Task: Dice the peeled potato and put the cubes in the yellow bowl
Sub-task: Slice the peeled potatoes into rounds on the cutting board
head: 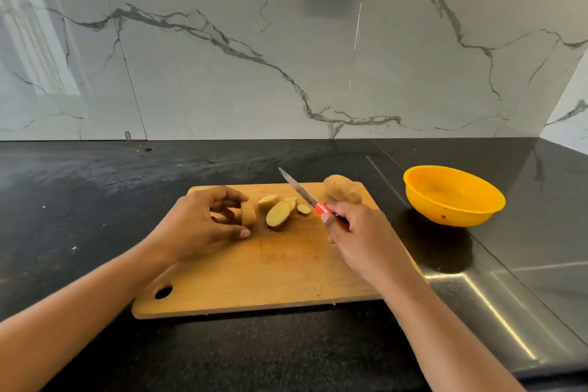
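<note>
Several potato slices (278,213) lie on the cutting board (254,280), and the left hand (203,223) curls its fingers round the uncut potato chunk (248,215) at their 9 o'clock. The right hand (359,239) grips the red-handled knife (305,196), blade aimed at 11 o'clock. The yellow bowl (451,197) stands off the board at 2 o'clock.

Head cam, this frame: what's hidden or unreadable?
- Potato piece: head view, mostly covered by fingers of the left hand; shape unclear.
- Knife handle: head view, wrapped by the right hand; only its red front end shows.
- Whole potato: head view, lower edge behind the right hand.
- Small slices: head view, overlapped by the big slice; count unclear.
</note>
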Available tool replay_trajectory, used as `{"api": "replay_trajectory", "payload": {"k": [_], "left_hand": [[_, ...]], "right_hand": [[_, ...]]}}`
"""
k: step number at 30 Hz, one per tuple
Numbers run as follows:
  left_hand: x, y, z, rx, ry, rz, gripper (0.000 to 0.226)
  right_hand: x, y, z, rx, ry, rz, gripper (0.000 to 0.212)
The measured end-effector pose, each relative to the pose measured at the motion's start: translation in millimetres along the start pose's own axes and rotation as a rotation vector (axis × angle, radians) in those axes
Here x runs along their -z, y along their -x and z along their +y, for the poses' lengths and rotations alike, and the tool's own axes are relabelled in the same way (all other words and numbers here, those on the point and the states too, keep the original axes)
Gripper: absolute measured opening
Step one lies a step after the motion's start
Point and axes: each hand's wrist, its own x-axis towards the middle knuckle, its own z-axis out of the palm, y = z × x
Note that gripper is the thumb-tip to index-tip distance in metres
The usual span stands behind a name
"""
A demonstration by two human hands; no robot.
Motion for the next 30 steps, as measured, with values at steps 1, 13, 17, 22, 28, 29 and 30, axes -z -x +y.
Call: {"api": "replay_trajectory", "payload": {"k": [1, 13, 17, 22, 28, 29, 30], "left_hand": [[-2, 2, -1, 0.000, -0.004, 0.031, 0.050], [-4, 11, -2, 0.026, 0.200, 0.147, 0.045], [-7, 12, 0, 0.046, 0.183, 0.171, 0.044], [-8, 12, -2, 0.046, 0.230, 0.171, 0.044], [-9, 11, -3, 0.024, 0.252, 0.158, 0.041], [-9, 12, -2, 0.017, 0.256, 0.157, 0.042], [-8, 12, -2, 0.010, 0.258, 0.157, 0.043]], "right_hand": [[-3, 2, -6, 0.014, 0.006, -0.030, 0.034], [-18, 14, -32, 0.158, 0.076, -0.069, 0.041], [-27, 21, -40, 0.200, 0.108, -0.072, 0.042], [-28, 21, -42, 0.201, 0.096, -0.063, 0.044], [-28, 20, -41, 0.197, 0.093, -0.007, 0.045], [-27, 20, -41, 0.199, 0.087, 0.000, 0.045], [-27, 20, -42, 0.203, 0.080, 0.007, 0.044]]}}
